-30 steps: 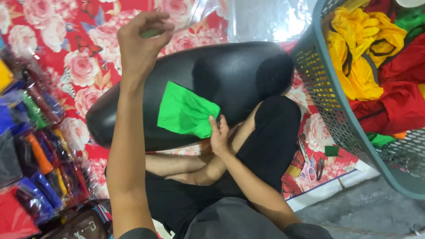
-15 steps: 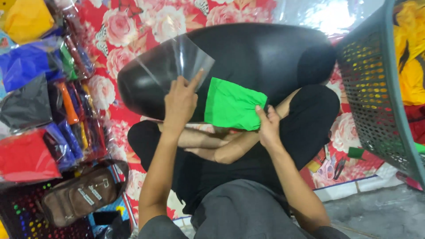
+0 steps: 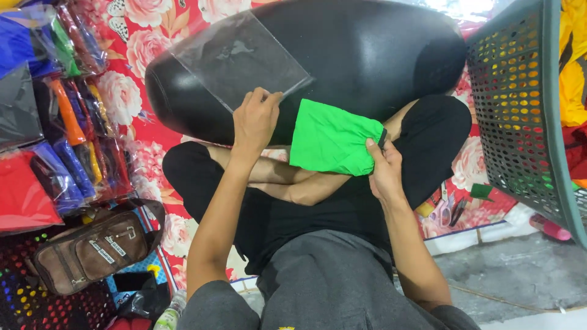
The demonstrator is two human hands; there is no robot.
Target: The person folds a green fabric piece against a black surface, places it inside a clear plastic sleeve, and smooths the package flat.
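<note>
My left hand (image 3: 255, 119) pinches the near corner of a clear plastic bag (image 3: 238, 58), which lies flat on a black cushion (image 3: 367, 49). My right hand (image 3: 384, 166) grips the right edge of a folded green cloth (image 3: 330, 137) that rests on my crossed legs in black trousers. The cloth sits just right of the bag's corner, a little apart from it.
A grey-green perforated basket (image 3: 520, 104) with yellow and red cloth stands at the right. Packed cloths in plastic bags (image 3: 55, 122) of several colours lie at the left, a brown pouch (image 3: 92, 250) below them. A red rose-patterned mat (image 3: 134, 61) covers the floor.
My left hand came down from high above with the clear bag and laid it on the cushion beside the green cloth. My right hand stayed on the cloth's edge.
</note>
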